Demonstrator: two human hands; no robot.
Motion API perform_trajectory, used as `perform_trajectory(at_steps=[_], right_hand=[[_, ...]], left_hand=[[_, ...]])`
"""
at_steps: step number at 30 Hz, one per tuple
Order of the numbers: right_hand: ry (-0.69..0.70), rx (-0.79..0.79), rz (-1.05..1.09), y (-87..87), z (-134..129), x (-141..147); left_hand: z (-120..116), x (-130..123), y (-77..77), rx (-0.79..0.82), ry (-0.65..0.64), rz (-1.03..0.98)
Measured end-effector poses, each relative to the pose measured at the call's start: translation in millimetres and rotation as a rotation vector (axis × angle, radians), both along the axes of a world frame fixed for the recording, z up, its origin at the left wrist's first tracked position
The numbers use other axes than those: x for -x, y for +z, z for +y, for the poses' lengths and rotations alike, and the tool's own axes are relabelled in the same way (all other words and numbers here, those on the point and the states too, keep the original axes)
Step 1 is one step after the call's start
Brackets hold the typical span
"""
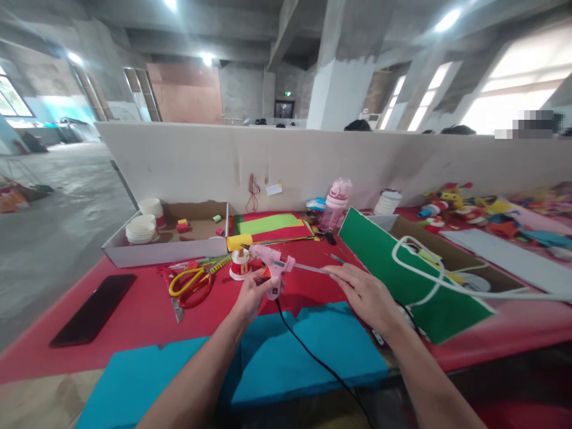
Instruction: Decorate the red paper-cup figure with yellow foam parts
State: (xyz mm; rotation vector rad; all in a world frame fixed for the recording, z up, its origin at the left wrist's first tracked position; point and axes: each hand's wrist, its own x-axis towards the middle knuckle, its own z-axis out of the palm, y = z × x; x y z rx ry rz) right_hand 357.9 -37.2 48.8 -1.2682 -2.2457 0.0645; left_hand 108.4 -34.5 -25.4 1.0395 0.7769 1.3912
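A pink glue gun (273,268) is held by its handle in my left hand (251,295), its nozzle pointing left and a black cord hanging down. My right hand (363,292) pinches the far end of a clear glue stick (308,268) that sticks out of the back of the gun. Just beyond the nozzle a red and white paper cup (240,266) stands upside down on the red table (147,310). Behind it lies a yellow roll (239,242). Blue sheets (308,351) lie below both hands.
Yellow and red scissors (191,287) and a black phone (93,310) lie at the left. Behind them a box (165,253) holds cups. Coloured paper (270,225) and a pink bottle (335,202) stand further back. A green board (415,292) and white tube (482,293) are at right.
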Motion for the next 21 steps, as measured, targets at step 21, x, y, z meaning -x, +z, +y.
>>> perform_trajectory(at_steps=[21], right_hand=[[0.062, -0.017, 0.080, -7.1, 7.5, 11.6]], left_hand=[[-4.5, -6.6, 5.0, 0.013, 0.009, 0.022]])
